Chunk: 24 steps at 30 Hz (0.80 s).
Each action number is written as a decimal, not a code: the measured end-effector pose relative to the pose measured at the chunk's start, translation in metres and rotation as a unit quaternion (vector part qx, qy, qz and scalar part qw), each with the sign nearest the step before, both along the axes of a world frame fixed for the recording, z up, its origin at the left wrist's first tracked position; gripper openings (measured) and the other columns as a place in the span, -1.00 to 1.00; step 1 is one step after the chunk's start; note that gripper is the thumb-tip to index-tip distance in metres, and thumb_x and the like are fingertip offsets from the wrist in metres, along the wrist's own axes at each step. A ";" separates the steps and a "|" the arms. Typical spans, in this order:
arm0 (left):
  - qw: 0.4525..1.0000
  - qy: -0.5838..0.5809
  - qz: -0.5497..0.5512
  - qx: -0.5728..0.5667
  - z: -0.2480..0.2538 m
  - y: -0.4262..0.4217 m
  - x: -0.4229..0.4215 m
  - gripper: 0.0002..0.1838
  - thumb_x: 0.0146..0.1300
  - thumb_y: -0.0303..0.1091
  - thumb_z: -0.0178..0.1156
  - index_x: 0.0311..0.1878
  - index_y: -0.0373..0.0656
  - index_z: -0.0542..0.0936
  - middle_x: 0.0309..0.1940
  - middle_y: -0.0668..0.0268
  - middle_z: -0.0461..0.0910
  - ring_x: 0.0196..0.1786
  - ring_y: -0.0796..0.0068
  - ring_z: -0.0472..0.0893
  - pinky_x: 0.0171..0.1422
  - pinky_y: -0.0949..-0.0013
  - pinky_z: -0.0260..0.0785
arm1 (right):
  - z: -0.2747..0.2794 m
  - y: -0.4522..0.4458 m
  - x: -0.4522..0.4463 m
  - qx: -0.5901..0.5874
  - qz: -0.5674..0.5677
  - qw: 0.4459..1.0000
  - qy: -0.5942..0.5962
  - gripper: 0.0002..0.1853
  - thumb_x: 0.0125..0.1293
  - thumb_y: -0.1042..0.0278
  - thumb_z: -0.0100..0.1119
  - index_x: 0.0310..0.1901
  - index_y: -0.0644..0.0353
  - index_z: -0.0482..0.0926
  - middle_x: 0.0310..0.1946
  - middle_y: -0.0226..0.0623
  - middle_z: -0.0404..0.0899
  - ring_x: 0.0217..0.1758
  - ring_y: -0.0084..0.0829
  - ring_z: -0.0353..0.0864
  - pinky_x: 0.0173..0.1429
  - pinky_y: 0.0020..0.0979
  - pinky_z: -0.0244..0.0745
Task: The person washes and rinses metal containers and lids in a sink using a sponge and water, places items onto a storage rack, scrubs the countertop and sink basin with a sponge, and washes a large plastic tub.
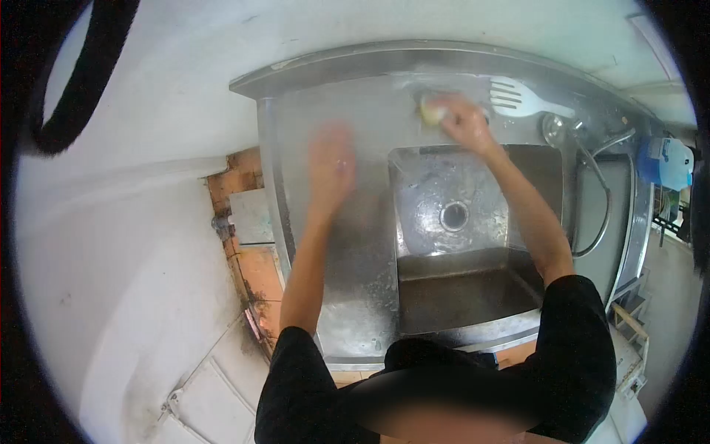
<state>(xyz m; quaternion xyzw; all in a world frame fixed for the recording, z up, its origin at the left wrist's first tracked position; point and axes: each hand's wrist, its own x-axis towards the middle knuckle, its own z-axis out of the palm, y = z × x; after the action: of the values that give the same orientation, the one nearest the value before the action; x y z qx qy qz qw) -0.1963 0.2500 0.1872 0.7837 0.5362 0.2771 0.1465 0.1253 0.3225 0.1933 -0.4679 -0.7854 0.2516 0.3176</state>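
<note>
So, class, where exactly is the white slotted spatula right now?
In the head view, the white slotted spatula lies at upper right on the steel counter beyond the sink, between the right hand and the metal tap fittings.

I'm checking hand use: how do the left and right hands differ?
The left hand is heavily blurred; the right hand is sharper. The right hand grips a yellowish pad; none shows in the left hand. The left hand is over the steel counter left of the basin, the right hand beyond the basin's far edge. Both hands are bare.
</note>
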 end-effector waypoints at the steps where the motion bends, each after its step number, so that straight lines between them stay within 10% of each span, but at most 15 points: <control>1: 0.989 0.034 0.134 0.057 -0.001 0.015 -0.011 -0.36 0.33 -0.25 0.05 0.40 -0.36 0.22 0.43 -0.11 0.15 0.50 -0.12 0.08 0.57 -0.01 -0.20 | 0.003 0.007 -0.002 0.045 -0.033 0.998 -0.004 -0.51 0.10 0.54 0.09 0.13 0.06 0.56 0.04 -0.01 0.57 0.08 -0.02 0.56 0.23 -0.13 0.44; 3: 0.921 0.125 0.348 0.120 -0.043 0.061 -0.024 -0.33 0.34 -0.20 0.02 0.43 -0.34 0.16 0.46 -0.09 0.10 0.51 -0.14 0.03 0.57 -0.07 -0.25 | -0.003 0.024 -0.015 0.039 -0.058 0.995 -0.069 -0.49 0.14 0.46 0.08 0.20 0.00 0.51 0.05 -0.04 0.57 0.12 -0.04 0.53 0.23 -0.11 0.42; 6: 0.952 0.141 0.259 0.085 -0.048 0.091 0.021 -0.34 0.33 -0.21 -0.01 0.43 -0.32 0.17 0.45 -0.09 0.11 0.51 -0.16 0.04 0.55 -0.10 -0.21 | -0.021 0.031 -0.066 0.130 -0.002 0.964 -0.231 -0.49 0.23 0.31 0.04 0.27 -0.07 0.44 0.18 -0.15 0.48 0.31 -0.11 0.36 0.37 -0.07 0.24; 11: 0.995 0.093 -0.030 -0.018 -0.003 0.019 0.098 -0.35 0.20 -0.35 0.06 0.39 -0.29 0.24 0.41 -0.04 0.20 0.47 -0.18 0.11 0.54 -0.07 -0.12 | 0.011 -0.048 -0.042 0.090 0.045 0.984 -0.148 -0.48 0.10 0.47 0.16 0.17 -0.04 0.52 0.18 -0.14 0.48 0.27 -0.10 0.39 0.35 -0.08 0.24; 16: 0.941 -0.135 -0.281 -0.127 -0.008 -0.069 0.151 -0.40 0.16 -0.51 0.10 0.34 -0.24 0.35 0.35 0.01 0.32 0.40 -0.16 0.25 0.46 -0.05 0.06 | -0.008 -0.132 0.073 0.035 -0.265 0.962 -0.052 -0.68 0.11 0.55 0.12 -0.05 0.11 0.59 -0.03 -0.13 0.58 -0.05 -0.09 0.59 -0.01 -0.18 0.53; 18: 0.986 -0.070 -0.145 -0.033 -0.008 -0.037 0.163 -0.47 0.21 -0.45 0.09 0.30 -0.21 0.41 0.34 0.00 0.34 0.38 -0.13 0.28 0.43 -0.05 0.11 | 0.003 -0.165 0.092 -0.142 -0.377 0.906 0.133 -0.67 0.20 0.48 0.06 0.03 0.10 0.52 -0.04 -0.18 0.57 -0.11 -0.13 0.61 -0.11 -0.21 0.56; 22: 0.988 0.081 0.039 0.123 0.000 0.020 0.240 -0.58 0.27 -0.30 0.10 0.18 -0.18 0.53 0.24 0.00 0.46 0.32 -0.13 0.35 0.37 -0.07 0.17 | -0.013 -0.236 0.088 -0.448 -0.375 0.554 0.593 -0.51 0.35 0.29 0.00 0.32 -0.09 0.26 0.03 -0.23 0.51 -0.11 -0.28 0.61 -0.32 -0.35 0.56; 24: 0.996 -0.002 -0.074 0.045 -0.010 0.015 0.280 -0.54 0.27 -0.24 0.11 0.21 -0.18 0.50 0.24 0.01 0.44 0.33 -0.13 0.32 0.39 -0.10 0.13 | -0.026 -0.258 0.075 -0.457 -0.352 0.593 0.562 -0.57 0.48 0.18 -0.08 0.34 -0.05 0.26 0.02 -0.27 0.54 -0.16 -0.47 0.58 -0.40 -0.46 0.45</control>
<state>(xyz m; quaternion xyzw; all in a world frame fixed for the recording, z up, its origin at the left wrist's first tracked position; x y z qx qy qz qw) 0.0837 0.2648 0.1771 0.8268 0.4631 0.2909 0.1318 0.1998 0.0644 0.1675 -0.5579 -0.0077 0.6592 0.5042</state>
